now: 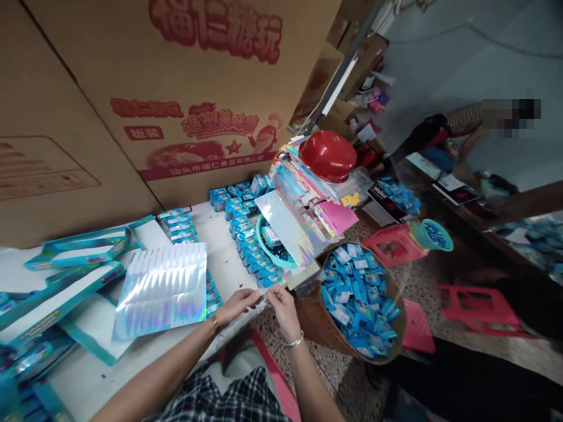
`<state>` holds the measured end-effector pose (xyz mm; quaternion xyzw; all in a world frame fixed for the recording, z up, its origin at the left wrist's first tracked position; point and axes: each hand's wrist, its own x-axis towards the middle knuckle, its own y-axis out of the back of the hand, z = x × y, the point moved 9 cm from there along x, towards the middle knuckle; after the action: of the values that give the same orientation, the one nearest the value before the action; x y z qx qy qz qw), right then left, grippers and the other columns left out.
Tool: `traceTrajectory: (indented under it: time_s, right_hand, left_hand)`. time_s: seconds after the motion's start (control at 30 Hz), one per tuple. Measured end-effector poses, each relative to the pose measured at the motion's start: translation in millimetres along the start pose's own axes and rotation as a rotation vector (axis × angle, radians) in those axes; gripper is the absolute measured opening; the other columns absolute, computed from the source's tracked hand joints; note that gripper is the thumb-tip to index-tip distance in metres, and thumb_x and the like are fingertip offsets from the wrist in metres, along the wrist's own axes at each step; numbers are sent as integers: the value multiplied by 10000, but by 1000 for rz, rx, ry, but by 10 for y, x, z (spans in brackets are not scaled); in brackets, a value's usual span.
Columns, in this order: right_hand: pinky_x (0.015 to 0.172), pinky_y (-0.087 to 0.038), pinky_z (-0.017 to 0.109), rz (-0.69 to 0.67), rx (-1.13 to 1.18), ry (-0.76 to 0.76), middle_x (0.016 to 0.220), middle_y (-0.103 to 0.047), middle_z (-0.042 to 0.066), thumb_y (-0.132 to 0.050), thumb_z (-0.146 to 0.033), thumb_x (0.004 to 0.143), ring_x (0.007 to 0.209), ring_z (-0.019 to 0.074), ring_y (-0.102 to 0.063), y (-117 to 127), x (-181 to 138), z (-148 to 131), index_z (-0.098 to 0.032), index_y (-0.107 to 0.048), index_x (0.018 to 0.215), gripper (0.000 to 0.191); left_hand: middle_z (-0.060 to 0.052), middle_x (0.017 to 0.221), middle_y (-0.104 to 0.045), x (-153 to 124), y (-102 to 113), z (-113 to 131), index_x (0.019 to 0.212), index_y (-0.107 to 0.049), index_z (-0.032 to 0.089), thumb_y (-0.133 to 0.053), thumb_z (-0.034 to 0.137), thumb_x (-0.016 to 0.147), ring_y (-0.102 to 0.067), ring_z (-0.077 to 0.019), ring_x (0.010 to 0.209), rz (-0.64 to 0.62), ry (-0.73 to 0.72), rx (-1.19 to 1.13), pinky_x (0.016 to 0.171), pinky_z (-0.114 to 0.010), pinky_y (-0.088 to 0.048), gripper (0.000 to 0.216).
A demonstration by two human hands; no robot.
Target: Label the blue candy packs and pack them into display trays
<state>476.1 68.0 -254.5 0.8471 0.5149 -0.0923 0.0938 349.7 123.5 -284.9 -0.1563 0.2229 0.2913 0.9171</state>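
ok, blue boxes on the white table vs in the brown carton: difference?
Table boxes are lined up in rows; carton boxes lie jumbled. Table boxes sit on the white table; carton boxes are heaped inside the brown carton. Both: small, mostly blue.

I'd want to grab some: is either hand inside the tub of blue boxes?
No, the left hand and right hand are close together by the table, outside the tub.

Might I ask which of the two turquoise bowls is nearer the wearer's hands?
The turquoise bowl on the white table, partly covered by a shiny sheet; the other bowl is farther off at right, uncovered.
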Motion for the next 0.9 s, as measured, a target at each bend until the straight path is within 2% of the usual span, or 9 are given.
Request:
traceTrajectory:
  time_s: [0.1, 0.17, 0.27, 0.4, 0.5, 0.63, 0.9]
  right_hand:
    - [581, -445, 247, 55, -58, -9, 646, -605, -5, -636, -432, 802, 604, 138, -546, 97, 66, 160, -159, -626, 758, 277]
    - [596, -444, 253, 120, -176, -5, 649, -601, -9, -616, -428, 805, 608, 144, -539, 168, 110, 245, -168, -622, 759, 264]
    - [668, -445, 281, 231, -396, 11, 687, -599, -4, -545, -394, 843, 658, 166, -544, 253, 198, 323, -192, -607, 775, 222]
    - [908, -406, 379, 359, -635, 149, 935, -617, 81, -501, -336, 872, 974, 236, -547, 314, 344, 269, -201, -610, 794, 190]
    - [999, -346, 428, 386, -704, 190, 1100, -583, 127, -496, -308, 884, 1144, 265, -476, 344, 444, 288, -200, -614, 798, 182]
    - [1027, -326, 441, 384, -710, 176, 1191, -550, 150, -494, -293, 892, 1208, 276, -437, 378, 524, 377, -194, -621, 817, 178]
    - [989, -371, 393, 380, -623, 161, 1057, -585, 107, -500, -282, 885, 1108, 248, -498, 393, 565, 509, -204, -602, 791, 159]
  left_hand:
    - [-8, 652, -590, 166, -49, -213, 731, -569, 158, -583, 576, 776, -556, -152, 628, 77, -8, -46, 638, -281, -430, 421]
    - [12, 591, -543, 293, -6, -291, 667, -522, 181, -555, 504, 796, -519, -143, 583, 156, -25, -8, 625, -276, -420, 349]
    - [-4, 628, -578, 457, 73, -303, 659, -531, 188, -481, 345, 837, -536, -150, 629, 294, -49, 219, 640, -259, -399, 243]
    - [-35, 728, -658, 586, 101, -206, 740, -599, 186, -447, 219, 870, -583, -162, 703, 429, -46, 522, 660, -248, -363, 203]
    - [-56, 835, -701, 644, 76, -135, 826, -634, 194, -442, 224, 903, -624, -183, 772, 461, -47, 617, 669, -255, -357, 209]
    - [-72, 929, -718, 691, 59, -96, 885, -650, 195, -442, 236, 923, -653, -207, 839, 480, -46, 669, 691, -268, -369, 216]
    - [-73, 978, -723, 715, 53, -150, 953, -660, 192, -446, 243, 935, -661, -210, 874, 491, -47, 676, 729, -275, -402, 221]
